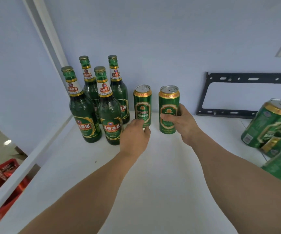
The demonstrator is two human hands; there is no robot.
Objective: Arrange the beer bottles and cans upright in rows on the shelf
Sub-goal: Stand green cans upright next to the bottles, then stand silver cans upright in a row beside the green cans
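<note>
From my head camera, I was midway through starting the can row on the white shelf (pixel 153 166). My right hand (pixel 182 122) was clenched round the right can (pixel 168 105), upright, tab end up, long axis vertical. My left hand (pixel 134 134) touched the base of the left can (pixel 142 105), fingers curled but, I judged, not gripping. Four green bottles (pixel 109 112) stood upright to the left in two rows. Next I'd need to close the gap between cans, then fetch the toppled cans (pixel 268 122) at right
</note>
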